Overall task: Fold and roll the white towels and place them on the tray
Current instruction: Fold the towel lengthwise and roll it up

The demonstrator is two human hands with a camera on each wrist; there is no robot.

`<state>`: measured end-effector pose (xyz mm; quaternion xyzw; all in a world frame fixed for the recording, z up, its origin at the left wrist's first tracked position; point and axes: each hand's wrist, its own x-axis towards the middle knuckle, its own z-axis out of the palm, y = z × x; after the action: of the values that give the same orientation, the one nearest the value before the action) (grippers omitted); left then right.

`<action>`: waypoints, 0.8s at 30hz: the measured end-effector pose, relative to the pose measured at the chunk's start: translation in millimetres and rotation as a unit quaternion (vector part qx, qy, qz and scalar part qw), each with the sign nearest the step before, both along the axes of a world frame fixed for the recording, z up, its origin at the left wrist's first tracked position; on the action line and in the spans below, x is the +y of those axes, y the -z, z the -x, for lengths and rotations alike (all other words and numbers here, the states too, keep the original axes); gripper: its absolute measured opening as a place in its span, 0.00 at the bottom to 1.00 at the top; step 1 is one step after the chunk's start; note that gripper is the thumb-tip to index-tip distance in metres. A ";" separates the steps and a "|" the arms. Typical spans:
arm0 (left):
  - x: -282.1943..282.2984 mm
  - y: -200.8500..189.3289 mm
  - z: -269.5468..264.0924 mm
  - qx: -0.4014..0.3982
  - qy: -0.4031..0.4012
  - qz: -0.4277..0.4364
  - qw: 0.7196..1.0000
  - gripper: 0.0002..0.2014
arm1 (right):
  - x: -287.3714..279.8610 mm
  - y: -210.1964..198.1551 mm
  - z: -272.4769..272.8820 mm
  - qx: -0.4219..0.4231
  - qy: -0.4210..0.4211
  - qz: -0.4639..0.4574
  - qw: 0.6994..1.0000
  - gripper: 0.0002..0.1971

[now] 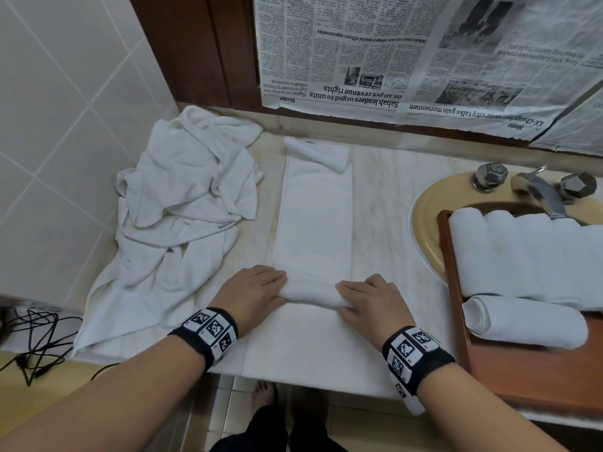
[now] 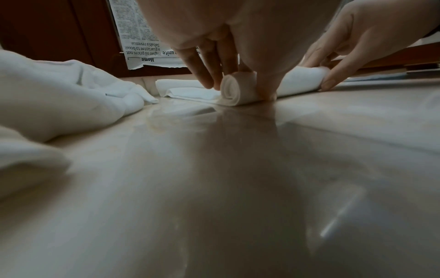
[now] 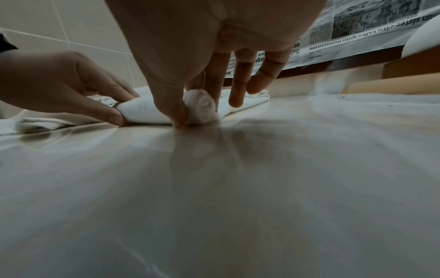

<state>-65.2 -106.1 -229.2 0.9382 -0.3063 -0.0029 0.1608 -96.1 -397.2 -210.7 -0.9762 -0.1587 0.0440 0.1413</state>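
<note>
A white towel (image 1: 313, 216) lies folded into a long strip on the marble counter (image 1: 385, 197), its near end wound into a small roll (image 1: 310, 293). My left hand (image 1: 257, 290) grips the roll's left end (image 2: 234, 90), thumb behind and fingers over the top. My right hand (image 1: 367, 303) grips the right end (image 3: 201, 107) the same way. A wooden tray (image 1: 522, 373) at the right carries several rolled white towels (image 1: 525, 321). A heap of loose white towels (image 1: 182, 203) lies at the left.
The tray rests over a tan sink (image 1: 427, 216) with a chrome tap (image 1: 541, 190). Newspaper (image 1: 408, 53) covers the wall behind the counter. Black cables (image 1: 36, 334) lie at the lower left. White wall tiles (image 1: 58, 93) stand at the left.
</note>
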 end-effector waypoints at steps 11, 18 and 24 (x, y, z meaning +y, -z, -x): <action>5.6 0.9 -3.1 0.103 -0.048 0.003 0.994 0.28 | -19.0 -3.4 -8.0 0.099 -0.023 -0.030 0.994 0.17; -1.4 -21.3 -20.7 0.251 -0.126 0.018 0.959 0.33 | -15.5 -24.7 -37.2 0.250 0.040 -0.078 0.964 0.10; -4.2 -29.5 -36.7 0.314 -0.275 0.078 0.905 0.18 | -18.6 -24.1 -47.8 0.284 0.179 -0.200 0.921 0.06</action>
<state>-28.5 -110.3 -199.7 0.9201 0.0308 -0.2294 0.3160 -48.3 -415.8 -186.6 -0.8863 0.0598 0.2605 0.3782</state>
